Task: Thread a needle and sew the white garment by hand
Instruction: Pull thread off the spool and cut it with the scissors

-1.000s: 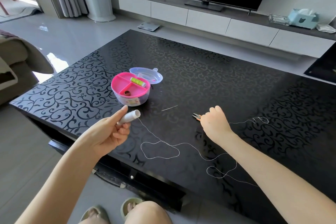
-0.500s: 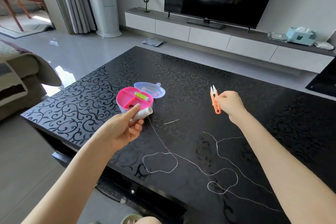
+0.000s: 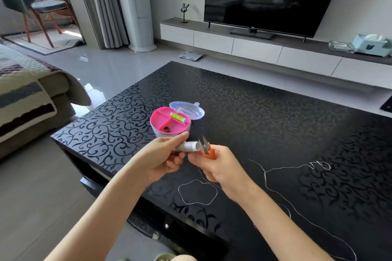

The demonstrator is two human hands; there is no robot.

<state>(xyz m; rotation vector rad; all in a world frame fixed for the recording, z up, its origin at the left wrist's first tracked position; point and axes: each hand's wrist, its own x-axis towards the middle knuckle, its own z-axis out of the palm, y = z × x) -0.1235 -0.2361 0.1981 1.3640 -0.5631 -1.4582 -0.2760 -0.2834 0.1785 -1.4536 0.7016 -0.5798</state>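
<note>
Orange snips (image 3: pixel 209 150) open beside the white spool (image 3: pixel 188 146); television logo (image 3: pixel 252 27) unreadable.

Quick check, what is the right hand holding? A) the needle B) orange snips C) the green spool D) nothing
B: the right hand grips the snips, blades pointing up beside the white spool that the left hand holds.

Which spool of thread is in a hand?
The white spool, gripped by the left hand; the green spool lies in the pink box.
</note>
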